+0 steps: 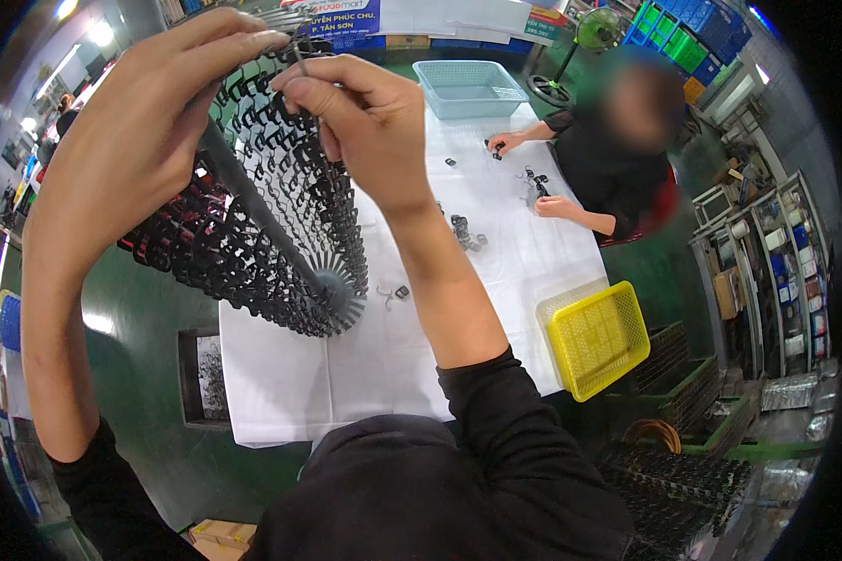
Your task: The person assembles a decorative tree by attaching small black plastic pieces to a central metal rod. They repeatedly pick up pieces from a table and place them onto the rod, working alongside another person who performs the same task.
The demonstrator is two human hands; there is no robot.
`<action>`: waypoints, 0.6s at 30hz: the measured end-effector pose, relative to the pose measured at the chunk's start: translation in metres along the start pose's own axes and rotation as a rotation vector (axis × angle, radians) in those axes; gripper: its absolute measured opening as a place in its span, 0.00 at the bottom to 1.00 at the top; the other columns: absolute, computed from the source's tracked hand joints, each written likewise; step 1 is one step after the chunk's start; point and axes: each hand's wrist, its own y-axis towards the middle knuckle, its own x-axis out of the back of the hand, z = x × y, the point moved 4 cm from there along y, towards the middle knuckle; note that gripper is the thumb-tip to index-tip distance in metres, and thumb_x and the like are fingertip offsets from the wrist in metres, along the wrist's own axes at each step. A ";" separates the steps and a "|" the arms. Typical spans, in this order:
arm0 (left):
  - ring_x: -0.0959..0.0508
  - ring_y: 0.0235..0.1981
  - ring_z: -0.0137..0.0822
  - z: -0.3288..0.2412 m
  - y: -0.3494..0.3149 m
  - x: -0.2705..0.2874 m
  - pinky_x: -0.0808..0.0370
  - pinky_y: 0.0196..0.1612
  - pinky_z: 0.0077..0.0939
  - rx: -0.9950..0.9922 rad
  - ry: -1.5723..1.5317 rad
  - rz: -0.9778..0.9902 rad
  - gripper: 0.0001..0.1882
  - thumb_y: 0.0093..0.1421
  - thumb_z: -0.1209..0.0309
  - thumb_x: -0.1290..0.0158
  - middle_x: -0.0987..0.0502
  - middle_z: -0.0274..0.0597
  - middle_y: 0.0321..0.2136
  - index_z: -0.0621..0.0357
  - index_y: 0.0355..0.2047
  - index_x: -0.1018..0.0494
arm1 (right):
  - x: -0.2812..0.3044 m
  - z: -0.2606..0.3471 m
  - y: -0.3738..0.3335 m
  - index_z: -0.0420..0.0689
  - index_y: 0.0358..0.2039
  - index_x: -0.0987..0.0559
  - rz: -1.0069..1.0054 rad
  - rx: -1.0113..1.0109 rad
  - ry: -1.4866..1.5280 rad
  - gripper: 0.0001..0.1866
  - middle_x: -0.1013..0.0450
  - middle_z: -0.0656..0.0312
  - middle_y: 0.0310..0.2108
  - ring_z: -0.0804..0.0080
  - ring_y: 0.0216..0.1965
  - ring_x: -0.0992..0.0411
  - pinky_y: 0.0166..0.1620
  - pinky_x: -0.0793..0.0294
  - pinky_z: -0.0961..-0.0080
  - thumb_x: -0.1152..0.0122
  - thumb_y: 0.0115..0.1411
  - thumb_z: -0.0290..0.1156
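A tall rack (262, 215) stands on the left of the table, with a dark central pole and a slotted round base. Rows of small black curved parts (332, 201) hang all around it. My left hand (150, 122) curls over the top of the rack, its fingertips together at a thin metal hook (298, 58); what it holds is hidden. Beside it, my right hand (365, 117) is closed in a pinch at the same hook, and the small thing between thumb and finger cannot be made out.
White cloth covers the table (281, 393). Loose black parts (463, 232) lie on it. A light-blue basket (470, 89) stands at the far edge, a yellow basket (599, 341) at the right. Across the table a seated co-worker (617, 159) handles small black parts. A fan (599, 30) stands behind.
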 end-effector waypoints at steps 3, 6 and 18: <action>0.28 0.55 0.52 -0.002 0.005 0.001 0.32 0.56 0.36 0.031 -0.060 0.047 0.27 0.56 0.87 0.57 0.30 0.49 0.55 0.58 0.56 0.31 | 0.013 -0.004 -0.007 0.38 0.35 0.17 -0.047 -0.104 -0.031 0.06 0.24 0.63 0.25 0.88 0.14 0.38 0.17 0.43 0.90 0.41 0.61 0.24; 0.28 0.56 0.51 -0.012 0.013 0.007 0.32 0.56 0.36 -0.032 -0.056 0.006 0.27 0.56 0.87 0.57 0.30 0.48 0.55 0.58 0.56 0.30 | 0.036 -0.009 -0.010 0.42 0.35 0.16 -0.058 -0.137 -0.082 0.06 0.22 0.64 0.25 0.87 0.14 0.36 0.17 0.39 0.88 0.39 0.59 0.25; 0.32 0.60 0.50 0.008 -0.014 0.010 0.38 0.63 0.40 -0.002 -0.189 0.058 0.28 0.54 0.84 0.53 0.32 0.49 0.58 0.57 0.57 0.33 | 0.226 -0.110 -0.002 0.38 0.39 0.22 -0.073 -0.387 -0.939 0.14 0.24 0.59 0.30 0.73 0.21 0.27 0.25 0.31 0.77 0.34 0.57 0.32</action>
